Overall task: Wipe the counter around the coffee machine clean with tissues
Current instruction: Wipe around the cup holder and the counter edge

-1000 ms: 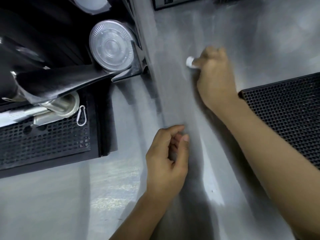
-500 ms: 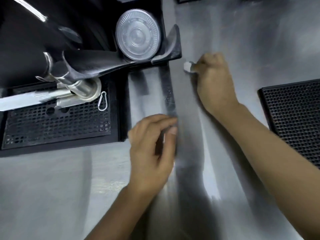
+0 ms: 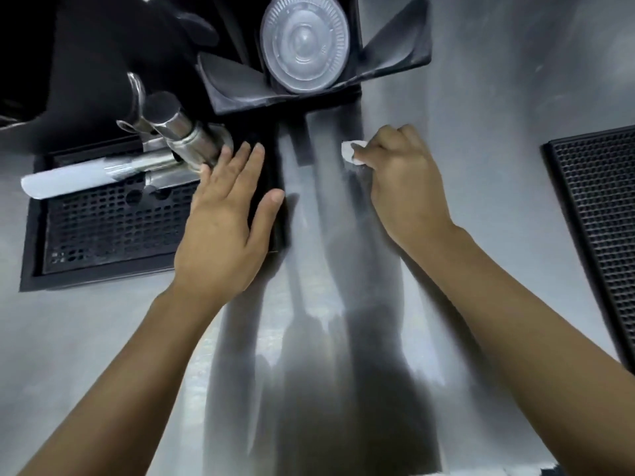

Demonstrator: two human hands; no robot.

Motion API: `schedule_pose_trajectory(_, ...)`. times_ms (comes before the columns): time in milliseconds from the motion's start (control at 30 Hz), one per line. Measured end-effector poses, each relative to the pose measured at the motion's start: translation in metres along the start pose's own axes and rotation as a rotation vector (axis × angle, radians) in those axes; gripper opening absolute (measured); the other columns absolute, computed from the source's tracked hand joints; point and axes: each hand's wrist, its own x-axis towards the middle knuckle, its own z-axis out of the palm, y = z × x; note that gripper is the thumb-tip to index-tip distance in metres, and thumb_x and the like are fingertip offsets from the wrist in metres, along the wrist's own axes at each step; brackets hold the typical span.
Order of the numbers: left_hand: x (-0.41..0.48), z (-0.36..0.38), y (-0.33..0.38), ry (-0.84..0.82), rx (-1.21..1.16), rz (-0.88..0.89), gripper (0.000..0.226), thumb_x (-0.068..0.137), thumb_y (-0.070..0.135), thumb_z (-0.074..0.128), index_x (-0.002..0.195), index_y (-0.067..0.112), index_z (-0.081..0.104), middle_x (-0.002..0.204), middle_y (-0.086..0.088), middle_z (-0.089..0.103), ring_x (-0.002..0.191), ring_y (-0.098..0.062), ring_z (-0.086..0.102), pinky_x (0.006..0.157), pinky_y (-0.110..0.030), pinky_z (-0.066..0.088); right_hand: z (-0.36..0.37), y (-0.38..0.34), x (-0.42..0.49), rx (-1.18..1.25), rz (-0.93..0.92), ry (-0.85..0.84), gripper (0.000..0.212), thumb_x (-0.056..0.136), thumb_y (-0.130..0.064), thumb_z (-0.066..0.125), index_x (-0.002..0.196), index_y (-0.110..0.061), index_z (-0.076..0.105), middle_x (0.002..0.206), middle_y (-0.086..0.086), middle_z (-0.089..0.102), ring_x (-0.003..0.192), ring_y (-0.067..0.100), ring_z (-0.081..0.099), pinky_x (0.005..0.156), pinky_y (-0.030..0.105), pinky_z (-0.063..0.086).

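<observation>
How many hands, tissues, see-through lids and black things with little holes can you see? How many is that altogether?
hands: 2, the left hand and the right hand
tissue: 1
clear lid: 1
black things with holes: 2, the drip tray and the mat
total: 6

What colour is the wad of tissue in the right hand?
White, in the head view: the small crumpled tissue wad pinched by the right hand.

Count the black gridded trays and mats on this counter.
2. A drip tray sits at left, beneath the left hand; a rubber bar mat lies at the right edge, partly cropped. More may be hidden.
</observation>
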Motion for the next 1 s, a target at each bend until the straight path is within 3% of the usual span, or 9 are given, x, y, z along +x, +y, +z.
schedule_pose_trajectory(133, 0.001, 0.004, -0.001, 0.049, -0.051, -0.004, 0.048, 0.104, 0.033, 0.033, 0.148, 0.014, 0.032, 0.154, -0.005, 0.031, 0.147, -0.015, 0.013, 0.121, -0.035, 0.005, -0.032, -0.019, -0.028, 0.152, -0.024, -0.127, 0.042, 0.087, -0.008, 0.036, 0.093, -0.006, 0.078, 0.078, 0.011, 0.066, 0.072, 0.032, 0.058, 0.064, 0.037, 0.053)
schedule_pose_trajectory(233, -0.002, 0.008, -0.001, 0.099, -0.049, 0.007, 0.045, 0.104, 0.027, 0.033, 0.146, 0.011, 0.036, 0.151, -0.009, 0.036, 0.146, -0.019, 0.018, 0.121, -0.038, 0.009, -0.031, -0.008, 0.006, 0.186, 0.051, -0.091, 0.042, 0.079, 0.002, 0.04, 0.094, -0.008, 0.078, 0.085, 0.015, 0.07, 0.079, 0.035, 0.064, 0.071, 0.038, 0.054)
schedule_pose_trajectory(467, 0.0, 0.011, -0.002, 0.145, 0.006, 0.028, 0.045, 0.103, 0.024, 0.032, 0.144, 0.007, 0.04, 0.147, -0.013, 0.041, 0.143, -0.025, 0.026, 0.12, -0.04, 0.016, 0.007, -0.025, 0.018, 0.101, 0.166, -0.126, 0.052, 0.091, -0.037, 0.035, 0.096, -0.004, 0.076, 0.091, 0.012, 0.066, 0.089, 0.019, 0.052, 0.079, 0.029, 0.047)
schedule_pose_trajectory(533, 0.0, 0.011, -0.002, 0.149, 0.01, 0.035, 0.045, 0.103, 0.024, 0.032, 0.143, 0.006, 0.04, 0.147, -0.014, 0.042, 0.143, -0.026, 0.027, 0.12, -0.041, 0.016, -0.002, -0.039, -0.015, 0.105, 0.137, -0.108, 0.045, 0.091, -0.031, 0.038, 0.094, -0.004, 0.075, 0.088, 0.009, 0.065, 0.086, 0.017, 0.049, 0.074, 0.03, 0.049)
schedule_pose_trajectory(633, 0.001, 0.011, -0.002, 0.152, 0.012, 0.042, 0.045, 0.102, 0.023, 0.033, 0.143, 0.005, 0.04, 0.147, -0.015, 0.042, 0.143, -0.027, 0.027, 0.119, -0.042, 0.017, -0.023, -0.053, -0.058, 0.074, 0.001, -0.16, 0.024, 0.084, 0.0, 0.056, 0.094, -0.008, 0.077, 0.086, 0.006, 0.068, 0.079, 0.027, 0.058, 0.063, 0.035, 0.055)
schedule_pose_trajectory(700, 0.001, 0.011, -0.001, 0.166, 0.017, 0.038, 0.045, 0.102, 0.023, 0.033, 0.142, 0.004, 0.041, 0.146, -0.016, 0.043, 0.142, -0.028, 0.029, 0.119, -0.043, 0.018, -0.038, -0.048, -0.051, 0.177, 0.006, -0.222, 0.032, 0.081, 0.004, 0.053, 0.092, -0.011, 0.079, 0.088, 0.005, 0.072, 0.08, 0.029, 0.062, 0.067, 0.036, 0.055)
schedule_pose_trajectory(800, 0.001, 0.014, 0.0, 0.182, 0.002, 0.035, 0.045, 0.101, 0.022, 0.034, 0.14, 0.004, 0.044, 0.144, -0.016, 0.045, 0.141, -0.028, 0.031, 0.119, -0.042, 0.019, -0.032, -0.04, -0.004, 0.217, 0.054, -0.115, 0.037, 0.079, 0.007, 0.048, 0.092, -0.009, 0.078, 0.09, 0.01, 0.074, 0.08, 0.036, 0.064, 0.078, 0.029, 0.046)
schedule_pose_trajectory(933, 0.0, 0.015, -0.001, 0.214, -0.033, 0.034, 0.042, 0.099, 0.018, 0.038, 0.137, 0.003, 0.048, 0.14, -0.018, 0.049, 0.139, -0.029, 0.035, 0.119, -0.04, 0.021, 0.021, -0.056, 0.053, 0.141, 0.077, -0.262, 0.048, 0.088, -0.031, 0.037, 0.105, -0.007, 0.074, 0.102, 0.014, 0.067, 0.097, 0.028, 0.058, 0.078, 0.02, 0.033)
schedule_pose_trajectory(1000, 0.001, 0.014, -0.001, 0.219, -0.041, 0.041, 0.041, 0.099, 0.017, 0.038, 0.136, 0.002, 0.049, 0.14, -0.018, 0.05, 0.139, -0.029, 0.035, 0.118, -0.04, 0.021, 0.037, -0.065, 0.052, 0.081, 0.038, -0.326, 0.049, 0.089, -0.03, 0.032, 0.102, -0.005, 0.072, 0.106, 0.015, 0.063, 0.1, 0.029, 0.053, 0.084, 0.026, 0.039)
